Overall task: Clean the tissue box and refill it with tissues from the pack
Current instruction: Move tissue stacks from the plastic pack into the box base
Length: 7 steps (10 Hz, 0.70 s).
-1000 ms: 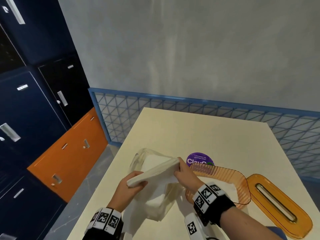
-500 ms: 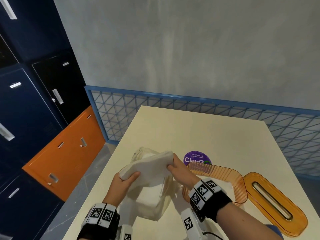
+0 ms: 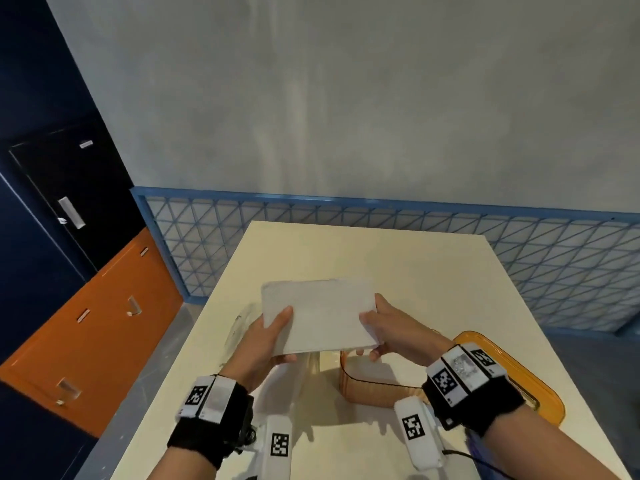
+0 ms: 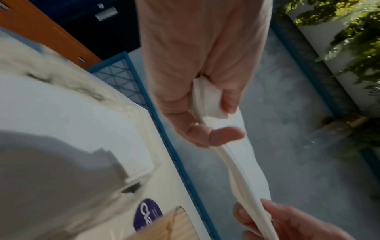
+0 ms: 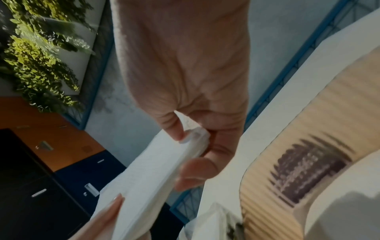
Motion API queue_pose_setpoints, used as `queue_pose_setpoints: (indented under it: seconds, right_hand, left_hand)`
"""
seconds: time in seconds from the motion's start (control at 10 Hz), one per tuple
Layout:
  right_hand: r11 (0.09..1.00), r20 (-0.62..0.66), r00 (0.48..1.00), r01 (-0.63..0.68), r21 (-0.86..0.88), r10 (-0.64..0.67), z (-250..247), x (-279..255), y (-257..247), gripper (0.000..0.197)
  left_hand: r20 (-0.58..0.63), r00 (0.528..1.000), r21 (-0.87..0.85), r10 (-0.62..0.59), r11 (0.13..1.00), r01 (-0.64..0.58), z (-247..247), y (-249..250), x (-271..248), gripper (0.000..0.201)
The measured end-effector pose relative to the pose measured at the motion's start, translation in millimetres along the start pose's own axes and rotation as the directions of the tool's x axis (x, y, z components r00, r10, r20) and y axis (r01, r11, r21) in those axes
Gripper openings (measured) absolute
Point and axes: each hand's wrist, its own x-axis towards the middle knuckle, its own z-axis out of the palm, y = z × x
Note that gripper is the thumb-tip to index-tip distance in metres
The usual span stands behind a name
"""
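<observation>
Now, above the cream table [image 3: 398, 265]: left hand [image 3: 266, 336] pinching the tissue stack [image 3: 317, 315] at its left end, right hand [image 3: 389, 327] clamped on its right end. Lower right of the stack, orange tissue box [image 3: 374, 389], open, with lid [image 3: 519, 375] just beyond.

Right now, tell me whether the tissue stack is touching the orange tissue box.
Apart. In the head view the left hand and right hand hold the tissue stack raised, with table showing between its near edge and the orange tissue box below.
</observation>
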Motion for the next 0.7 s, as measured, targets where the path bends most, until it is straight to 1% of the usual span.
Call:
queue_pose_setpoints:
  seconds: [0.1,0.2,0.3,0.4,0.5,0.6,0.7]
  right_hand:
    - [1.0,-0.048,0.999,-0.002,-0.008,0.001,-26,-15,9,0.027]
    - [0.996,-0.093,0.992,-0.082,0.042,0.085,-54,-25,28,0.027]
    - [0.97,-0.125,0.965,-0.219,0.106,0.232,-74,-28,50,0.028]
    - [0.936,-0.161,0.923,-0.337,0.098,0.349,-80,-25,63,0.025]
    - [0.912,-0.239,0.881,-0.403,0.071,0.408,-74,-14,74,0.023]
    - [0.885,-0.308,0.838,-0.465,0.031,0.451,-60,-2,79,0.039]
    - [0.814,-0.355,0.833,-0.522,-0.253,0.424,-46,2,66,0.04]
  left_hand:
    - [0.052,0.997,0.097,0.064,0.993,-0.069,28,0,7,0.025]
    - [-0.017,0.994,0.309,0.107,0.946,-0.097,55,-5,15,0.016]
    - [-0.044,0.996,0.45,0.074,0.892,-0.046,75,-19,23,0.025]
    - [-0.076,0.995,0.554,0.069,0.832,-0.015,83,-40,31,0.02]
    - [-0.107,0.991,0.613,0.076,0.79,0.005,84,-52,31,0.017]
    - [-0.082,0.997,0.628,0.014,0.777,0.041,84,-61,28,0.038]
    - [-0.027,1.0,0.633,0.005,0.774,0.014,84,-65,25,0.04]
